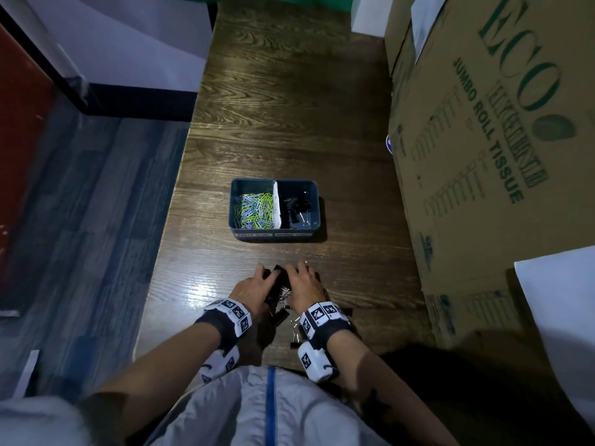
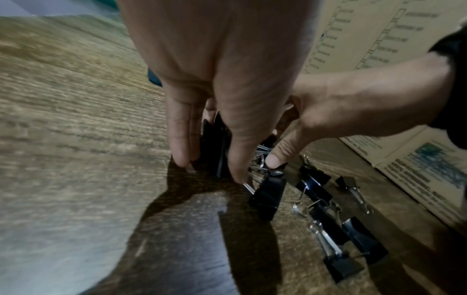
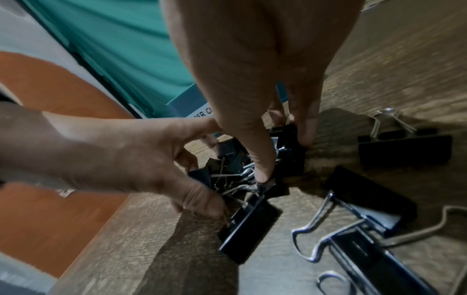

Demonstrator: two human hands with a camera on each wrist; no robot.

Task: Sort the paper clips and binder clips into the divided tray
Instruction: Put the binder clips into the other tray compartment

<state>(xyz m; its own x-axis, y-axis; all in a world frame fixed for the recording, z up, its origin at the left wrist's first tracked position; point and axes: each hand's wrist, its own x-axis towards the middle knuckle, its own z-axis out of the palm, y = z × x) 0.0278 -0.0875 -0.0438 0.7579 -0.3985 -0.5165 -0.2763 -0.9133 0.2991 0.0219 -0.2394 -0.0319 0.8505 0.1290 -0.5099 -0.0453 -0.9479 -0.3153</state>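
A blue divided tray (image 1: 237,234) stands on the wooden table. Its left compartment holds coloured paper clips (image 1: 254,207); the right one holds black binder clips (image 1: 297,209). Nearer to me, my left hand (image 1: 260,279) and right hand (image 1: 304,275) close from both sides on a bunch of black binder clips (image 1: 280,284). My left hand (image 2: 209,167) holds clips between its fingers and thumb. The right hand (image 3: 283,159) pinches clips from that bunch (image 3: 237,165). More binder clips (image 2: 316,185) lie loose on the table below my right wrist (image 3: 404,147).
A large cardboard box (image 1: 483,140) printed with "ECO JUMBO ROLL TISSUE" stands along the table's right side, close to the loose clips. The table's left edge (image 1: 167,220) drops to a blue-grey floor. Bare wood stretches beyond the tray.
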